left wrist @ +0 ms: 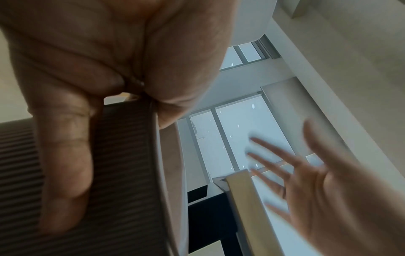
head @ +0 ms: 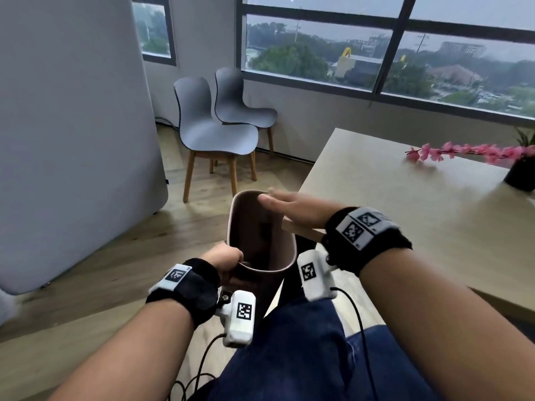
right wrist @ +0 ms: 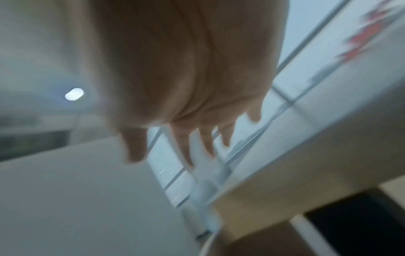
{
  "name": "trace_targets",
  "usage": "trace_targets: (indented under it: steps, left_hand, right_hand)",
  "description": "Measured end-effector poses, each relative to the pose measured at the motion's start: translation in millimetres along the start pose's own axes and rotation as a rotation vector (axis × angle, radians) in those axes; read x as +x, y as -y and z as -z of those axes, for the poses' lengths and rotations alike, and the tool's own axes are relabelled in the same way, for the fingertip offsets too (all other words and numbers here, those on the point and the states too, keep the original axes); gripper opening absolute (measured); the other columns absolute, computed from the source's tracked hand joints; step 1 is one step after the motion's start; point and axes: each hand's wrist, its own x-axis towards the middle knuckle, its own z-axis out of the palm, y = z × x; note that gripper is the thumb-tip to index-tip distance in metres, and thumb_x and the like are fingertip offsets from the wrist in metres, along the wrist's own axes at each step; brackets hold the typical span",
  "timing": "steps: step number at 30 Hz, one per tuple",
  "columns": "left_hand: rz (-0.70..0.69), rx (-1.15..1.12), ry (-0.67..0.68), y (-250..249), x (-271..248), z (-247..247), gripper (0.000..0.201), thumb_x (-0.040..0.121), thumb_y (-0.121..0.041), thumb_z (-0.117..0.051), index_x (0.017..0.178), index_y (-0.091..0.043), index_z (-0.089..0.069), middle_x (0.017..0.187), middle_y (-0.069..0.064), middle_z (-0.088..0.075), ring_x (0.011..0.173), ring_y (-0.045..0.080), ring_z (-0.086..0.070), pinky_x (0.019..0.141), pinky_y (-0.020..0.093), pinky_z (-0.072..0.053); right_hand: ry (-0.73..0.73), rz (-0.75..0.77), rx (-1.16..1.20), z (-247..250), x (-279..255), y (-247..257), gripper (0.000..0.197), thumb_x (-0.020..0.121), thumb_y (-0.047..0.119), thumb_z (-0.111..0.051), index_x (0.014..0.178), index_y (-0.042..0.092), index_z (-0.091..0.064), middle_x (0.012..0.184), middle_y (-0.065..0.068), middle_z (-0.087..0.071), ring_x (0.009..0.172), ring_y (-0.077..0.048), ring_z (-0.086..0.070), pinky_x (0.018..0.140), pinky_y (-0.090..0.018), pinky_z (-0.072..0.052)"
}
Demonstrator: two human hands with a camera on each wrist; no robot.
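The left hand (head: 228,260) grips the near rim of a tall brown waste bin (head: 260,227), thumb over the rim and fingers pressed on its ribbed outer wall. The right hand (head: 295,206) is released, fingers straight and spread above the far rim. It is blurred, so whether it touches the bin is hard to tell.

The bin sits between the two hands, just ahead of the person's lap (head: 289,357), and nothing shows inside it. It is probably light, stiff, thin plastic. The ribs offer grip and the smooth inside is slicker, so the rim plus a palm on the opposite wall should steady it.

No label shows on the bin. The wrist bands (head: 359,230) carry square black-and-white codes and no words.

Under and right of the right hand is a pale table (head: 405,215) with pink flowers (head: 469,151). Beyond the bin stand two grey chairs (head: 214,131). Through the window (head: 318,82) far ahead is a yellow double-arch sign (head: 347,52), seemingly McDonald's.
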Motion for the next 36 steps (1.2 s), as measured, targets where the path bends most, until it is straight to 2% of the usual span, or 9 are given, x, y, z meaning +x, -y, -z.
trace_targets:
  steps: [3,7,10,14,18,21,29,33,36]
  left_hand:
    - [0.01,0.003,0.028,-1,-5,-1,0.015,0.09,0.011,-0.027,0.085,-0.001,-0.035,0.085,0.019,-0.044,0.067,0.042,-0.058,0.049,0.062,-0.05]
    - [0.003,0.004,0.045,-2,-9,-1,0.02,0.09,0.012,-0.024,0.082,-0.004,-0.033,0.099,0.026,-0.046,0.07,0.044,-0.063,0.044,0.059,-0.048]
    - [0.004,0.003,0.04,-2,-12,-3,0.019,0.089,0.012,-0.022,0.083,-0.001,-0.035,0.091,0.025,-0.051,0.049,0.039,-0.063,0.025,0.044,-0.045]
    - [-0.027,0.011,-0.006,0,0,-1,0.018,0.083,0.013,-0.031,0.089,0.003,-0.045,0.078,0.022,-0.055,0.07,0.043,-0.064,0.047,0.046,-0.055]
    - [0.012,-0.001,0.044,0,4,1,0.014,0.085,0.012,-0.027,0.085,0.001,-0.035,0.082,0.028,-0.054,0.078,0.053,-0.061,0.05,0.052,-0.055]
    - [0.045,0.064,0.061,1,7,1,0.011,0.083,0.008,-0.028,0.087,0.001,-0.035,0.074,0.028,-0.064,0.091,0.057,-0.062,0.074,0.044,-0.05]
    - [-0.048,0.105,0.01,1,5,2,0.014,0.085,0.01,-0.029,0.085,0.005,-0.042,0.074,0.026,-0.06,0.05,0.039,-0.063,0.036,0.038,-0.053]
    - [-0.022,0.143,0.028,-3,-4,0,0.01,0.089,0.008,-0.025,0.089,0.004,-0.034,0.086,0.029,-0.059,0.041,0.041,-0.063,0.035,0.038,-0.053]
    - [-0.017,0.193,0.021,-6,-13,-2,0.01,0.092,0.006,-0.023,0.088,0.003,-0.032,0.088,0.029,-0.057,0.028,0.034,-0.057,0.021,0.019,-0.034]
  right_hand:
    - [-0.398,-0.381,-0.174,21,-7,-51,0.079,0.091,0.07,-0.031,0.15,0.017,-0.03,0.157,-0.008,-0.028,0.145,-0.027,-0.023,0.117,-0.05,-0.015]
    - [-0.349,-0.71,-0.216,20,-27,-77,0.098,0.087,0.076,-0.018,0.155,0.006,-0.008,0.162,-0.017,0.0,0.149,-0.034,0.001,0.118,-0.054,0.0]
    - [-0.237,-0.277,-0.369,-17,-32,-39,0.087,0.092,0.071,-0.017,0.155,0.01,-0.01,0.163,-0.009,-0.001,0.15,-0.026,0.001,0.117,-0.05,0.0]
    - [0.008,0.31,-0.152,-44,-43,6,0.054,0.101,0.045,-0.037,0.15,0.024,-0.033,0.162,0.004,-0.014,0.149,-0.01,-0.005,0.119,-0.033,0.002]
    - [-0.581,-0.234,-0.227,-4,-39,-48,0.07,0.099,0.056,-0.027,0.152,0.011,-0.026,0.161,-0.006,-0.019,0.149,-0.018,-0.012,0.119,-0.044,-0.004]
    - [-0.463,-0.651,-0.177,13,-45,-81,0.09,0.094,0.068,-0.015,0.154,0.001,-0.011,0.162,-0.017,-0.005,0.149,-0.03,0.0,0.119,-0.05,-0.002]
    - [0.028,0.275,0.02,-39,-55,-23,0.062,0.095,0.054,-0.041,0.146,0.019,-0.042,0.157,0.005,-0.03,0.146,-0.008,-0.021,0.122,-0.034,-0.012]
    - [-0.583,-0.323,-0.202,1,-53,-75,0.075,0.097,0.059,-0.03,0.149,0.005,-0.03,0.159,-0.013,-0.022,0.148,-0.026,-0.015,0.12,-0.042,-0.011]
    - [-0.47,-0.641,-0.214,9,-56,-92,0.091,0.093,0.068,-0.016,0.153,0.0,-0.011,0.161,-0.019,-0.006,0.149,-0.032,-0.003,0.12,-0.047,-0.005]
